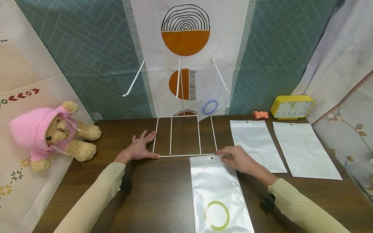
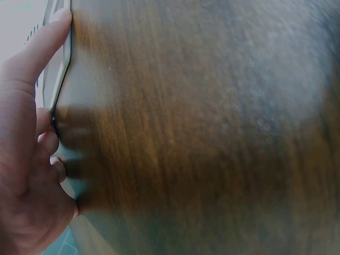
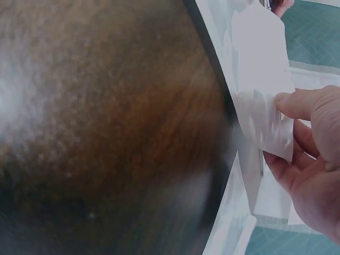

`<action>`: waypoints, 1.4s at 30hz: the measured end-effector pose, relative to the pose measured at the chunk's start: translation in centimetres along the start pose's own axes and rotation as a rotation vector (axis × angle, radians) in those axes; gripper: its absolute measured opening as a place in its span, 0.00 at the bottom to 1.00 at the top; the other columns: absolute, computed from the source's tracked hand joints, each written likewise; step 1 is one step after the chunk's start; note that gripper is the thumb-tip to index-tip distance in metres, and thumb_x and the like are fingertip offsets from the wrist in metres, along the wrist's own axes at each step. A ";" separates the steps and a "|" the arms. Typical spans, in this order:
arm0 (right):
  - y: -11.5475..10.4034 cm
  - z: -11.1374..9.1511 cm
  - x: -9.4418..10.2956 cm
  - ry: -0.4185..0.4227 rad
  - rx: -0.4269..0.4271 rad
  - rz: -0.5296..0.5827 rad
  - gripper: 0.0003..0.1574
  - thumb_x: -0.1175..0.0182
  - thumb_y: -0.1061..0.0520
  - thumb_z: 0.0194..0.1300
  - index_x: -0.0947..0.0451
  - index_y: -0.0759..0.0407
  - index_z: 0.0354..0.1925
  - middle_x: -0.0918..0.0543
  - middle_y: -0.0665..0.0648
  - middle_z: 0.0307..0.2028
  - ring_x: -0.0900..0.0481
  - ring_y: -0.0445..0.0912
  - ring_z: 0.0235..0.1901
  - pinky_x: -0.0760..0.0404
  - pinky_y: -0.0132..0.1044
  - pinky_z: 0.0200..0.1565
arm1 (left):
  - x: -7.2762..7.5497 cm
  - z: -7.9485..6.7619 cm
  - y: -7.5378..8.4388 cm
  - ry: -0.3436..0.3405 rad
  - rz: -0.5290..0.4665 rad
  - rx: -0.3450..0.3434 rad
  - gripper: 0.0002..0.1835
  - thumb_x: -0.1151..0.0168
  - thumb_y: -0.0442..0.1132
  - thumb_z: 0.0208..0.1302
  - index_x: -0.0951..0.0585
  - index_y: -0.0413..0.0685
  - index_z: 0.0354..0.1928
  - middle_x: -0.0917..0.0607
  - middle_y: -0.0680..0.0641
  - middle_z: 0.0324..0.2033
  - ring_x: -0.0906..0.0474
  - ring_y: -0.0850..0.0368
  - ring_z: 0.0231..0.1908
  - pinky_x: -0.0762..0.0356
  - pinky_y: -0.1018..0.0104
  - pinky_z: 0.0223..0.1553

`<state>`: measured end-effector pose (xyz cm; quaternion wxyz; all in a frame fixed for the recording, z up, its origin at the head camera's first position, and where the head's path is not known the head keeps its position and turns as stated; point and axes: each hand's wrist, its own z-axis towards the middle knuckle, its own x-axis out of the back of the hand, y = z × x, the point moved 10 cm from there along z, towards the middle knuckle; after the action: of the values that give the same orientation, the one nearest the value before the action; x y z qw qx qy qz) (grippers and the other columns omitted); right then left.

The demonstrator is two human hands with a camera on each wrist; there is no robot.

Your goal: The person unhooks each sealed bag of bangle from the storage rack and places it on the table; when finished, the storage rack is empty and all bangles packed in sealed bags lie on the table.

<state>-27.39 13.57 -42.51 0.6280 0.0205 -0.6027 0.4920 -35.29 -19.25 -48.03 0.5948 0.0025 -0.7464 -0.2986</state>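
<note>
My left hand (image 1: 140,147) lies with spread fingers at the left front corner of a white wire rack (image 1: 185,155). In the left wrist view its thumb (image 2: 45,45) touches the rack's front bar. My right hand (image 1: 238,158) pinches the top right corner of a white zip pouch (image 1: 213,186), beside the front bar. A yellow-green ring (image 1: 227,219) shows toward the pouch's lower end. In the right wrist view the thumb (image 3: 297,103) presses on the pouch's corner (image 3: 265,117), with fingers behind it. Another white pouch with a blue ring (image 1: 204,110) hangs at the rack's right side.
Two more white pouches lie to the right, one nearer (image 1: 253,137) and one farther (image 1: 306,141). Behind them are an orange cord bundle (image 1: 260,115) and a yellow clock (image 1: 292,106). A teddy bear in a pink hoodie (image 1: 54,134) leans at the left. White rack hooks (image 1: 134,78) stick out above the table.
</note>
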 end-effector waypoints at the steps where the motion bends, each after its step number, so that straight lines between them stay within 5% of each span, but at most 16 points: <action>1: -0.1 0.0 0.0 0.004 0.009 -0.008 0.17 0.33 0.72 0.60 0.14 0.64 0.48 0.12 0.57 0.40 0.17 0.45 0.36 0.19 0.41 0.36 | 0.0 0.0 0.0 -0.001 0.000 0.001 0.62 0.24 0.63 0.50 0.45 0.40 0.78 0.45 0.39 0.76 0.62 0.33 0.75 0.70 0.23 0.62; 9: -0.4 0.3 0.1 0.002 0.041 -0.085 0.18 0.31 0.72 0.58 0.14 0.65 0.48 0.13 0.58 0.41 0.18 0.53 0.41 0.21 0.46 0.39 | 0.0 0.0 -0.1 -0.009 -0.001 0.007 0.62 0.24 0.63 0.50 0.46 0.41 0.78 0.46 0.40 0.77 0.63 0.34 0.75 0.71 0.23 0.62; 28: -0.5 0.5 -0.7 -0.014 0.032 -0.242 0.16 0.28 0.68 0.56 0.13 0.63 0.44 0.17 0.59 0.40 0.22 0.53 0.39 0.23 0.46 0.39 | -0.1 0.0 -0.1 -0.005 0.002 0.003 0.61 0.25 0.63 0.50 0.45 0.41 0.78 0.46 0.40 0.77 0.62 0.34 0.75 0.71 0.23 0.62; 42: 0.1 0.7 0.5 0.017 -0.019 -0.149 0.12 0.30 0.68 0.58 0.13 0.64 0.43 0.18 0.58 0.39 0.21 0.55 0.40 0.22 0.50 0.42 | 0.0 0.0 0.0 0.001 -0.002 0.003 0.61 0.24 0.63 0.50 0.45 0.41 0.78 0.45 0.39 0.76 0.62 0.34 0.75 0.70 0.23 0.62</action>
<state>-28.08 13.49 -41.93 0.6681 0.0551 -0.5987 0.4384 -35.27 -19.30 -48.04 0.5948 0.0042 -0.7465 -0.2983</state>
